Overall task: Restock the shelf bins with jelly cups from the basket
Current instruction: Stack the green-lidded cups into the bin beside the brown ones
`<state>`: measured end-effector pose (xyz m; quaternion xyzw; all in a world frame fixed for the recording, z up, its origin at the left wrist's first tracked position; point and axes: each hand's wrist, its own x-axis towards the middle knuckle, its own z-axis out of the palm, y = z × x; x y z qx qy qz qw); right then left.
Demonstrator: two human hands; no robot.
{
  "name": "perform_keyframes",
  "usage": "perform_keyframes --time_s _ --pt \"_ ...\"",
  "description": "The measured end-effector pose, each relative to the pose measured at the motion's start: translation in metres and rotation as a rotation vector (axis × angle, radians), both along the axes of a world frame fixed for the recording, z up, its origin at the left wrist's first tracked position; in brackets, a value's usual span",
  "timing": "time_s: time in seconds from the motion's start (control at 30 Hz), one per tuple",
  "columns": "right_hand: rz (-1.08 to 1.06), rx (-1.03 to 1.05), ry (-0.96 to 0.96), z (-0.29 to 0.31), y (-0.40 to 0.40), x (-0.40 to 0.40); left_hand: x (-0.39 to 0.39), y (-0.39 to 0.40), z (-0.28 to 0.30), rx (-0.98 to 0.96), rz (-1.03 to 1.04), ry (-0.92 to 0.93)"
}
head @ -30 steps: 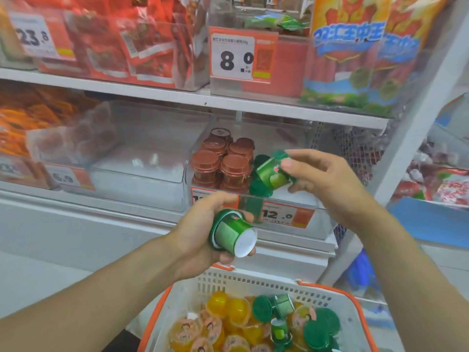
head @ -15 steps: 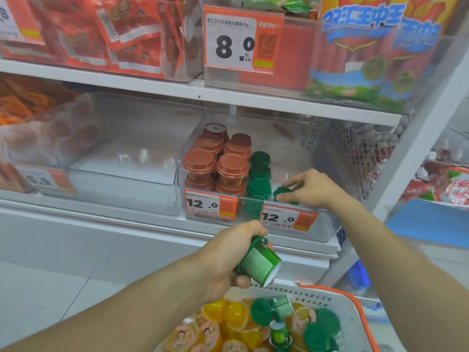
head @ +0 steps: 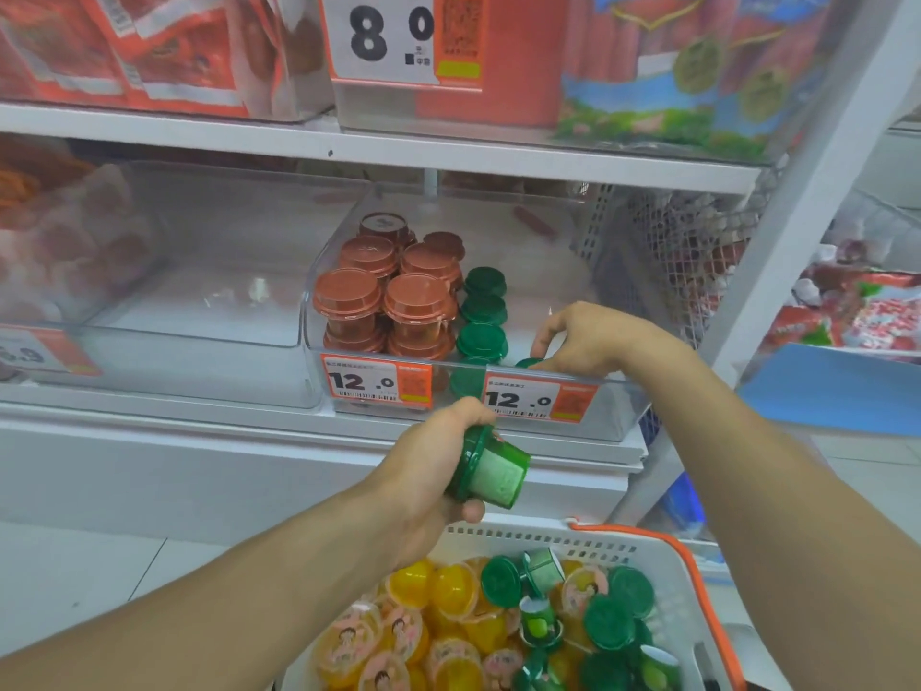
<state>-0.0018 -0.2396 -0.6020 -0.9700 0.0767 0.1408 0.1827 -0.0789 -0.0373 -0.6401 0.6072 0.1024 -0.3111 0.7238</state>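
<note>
Setting: white store shelf (head: 379, 157) holding clear bins.
Right-hand bin (head: 613, 406): stacked brown cups (head: 388, 301) on its left, a row of green jelly cups (head: 482, 311) beside them.
Right hand (head: 588, 339): inside that bin, fingers curled onto a green cup (head: 527, 363) at the front wall.
Left hand (head: 431, 471): below the bin, gripping a green jelly cup (head: 491, 470) tilted sideways.
Basket (head: 588, 538): white, orange-rimmed, holding yellow cups (head: 448, 591) and green cups (head: 618, 610).

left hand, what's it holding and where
The left hand grips a green cup round its lidded end, base pointing away.
</note>
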Motion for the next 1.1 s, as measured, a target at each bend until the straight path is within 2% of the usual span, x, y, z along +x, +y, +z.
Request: perform_keyframes --time_s 0.23,0.33,0.4,0.43,0.5,0.57,0.63,0.7,0.9,1.1 --pt "0.013 0.062 -0.010 -0.001 -0.005 -0.005 -0.002 0.001 0.009 -0.134 0.118 -0.030" --pt "0.010 0.072 -0.211 0.007 -0.001 -0.006 -0.002 0.000 0.011 -0.204 0.145 0.007" --pt "0.061 0.241 -0.346 0.021 0.008 -0.012 -0.002 -0.002 0.013 -0.253 0.167 -0.007" --pt "0.120 0.366 -0.334 0.029 0.013 -0.017 -0.002 -0.003 0.014 -0.276 0.174 -0.018" --pt "0.285 0.511 -0.180 0.046 0.024 -0.031 -0.002 -0.005 0.016 -0.314 0.202 -0.043" --pt "0.424 0.452 -0.007 0.056 0.034 -0.041 -0.001 -0.007 0.018 -0.346 0.248 -0.081" --pt "0.470 0.329 0.060 0.059 0.042 -0.044 -0.001 -0.007 0.021 -0.397 0.278 -0.091" --pt "0.449 0.290 0.026 0.057 0.045 -0.041 0.000 -0.006 0.023 -0.410 0.291 -0.094" --pt "0.292 0.383 -0.064 0.053 0.041 -0.035 0.005 0.004 0.023 -0.355 0.327 -0.123" --pt "0.394 0.192 -0.082 0.071 0.056 -0.050 0.000 0.000 0.028 -0.401 0.295 -0.167"
